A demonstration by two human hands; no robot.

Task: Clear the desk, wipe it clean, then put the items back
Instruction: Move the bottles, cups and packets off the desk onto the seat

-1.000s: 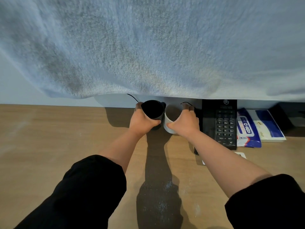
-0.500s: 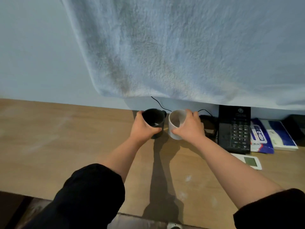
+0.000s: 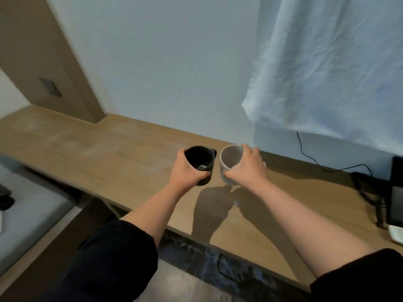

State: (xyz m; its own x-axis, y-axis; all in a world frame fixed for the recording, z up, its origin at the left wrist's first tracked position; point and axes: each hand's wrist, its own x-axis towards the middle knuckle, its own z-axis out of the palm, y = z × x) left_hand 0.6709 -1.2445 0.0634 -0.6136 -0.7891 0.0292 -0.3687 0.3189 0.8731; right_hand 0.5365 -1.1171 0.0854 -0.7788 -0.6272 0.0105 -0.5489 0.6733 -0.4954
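Grey wall (image 3: 163, 73), brown panel (image 3: 32, 40) with perhaps a switch plate (image 3: 50, 87), grey cushion (image 3: 28, 205) far left

Wooden desk (image 3: 109, 153); cable (image 3: 326, 170), perhaps phone (image 3: 395, 203) at right.

Dim, cool indoor light, dark hard-edged shadows on the desk (image 3: 113, 155), motion blur at left edge, wide-angle bending

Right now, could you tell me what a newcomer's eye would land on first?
Two mugs side by side at centre: the left hand grips a black mug, the right hand a white mug, over the wooden desk. At upper right a pale blue towel hangs before the wall.
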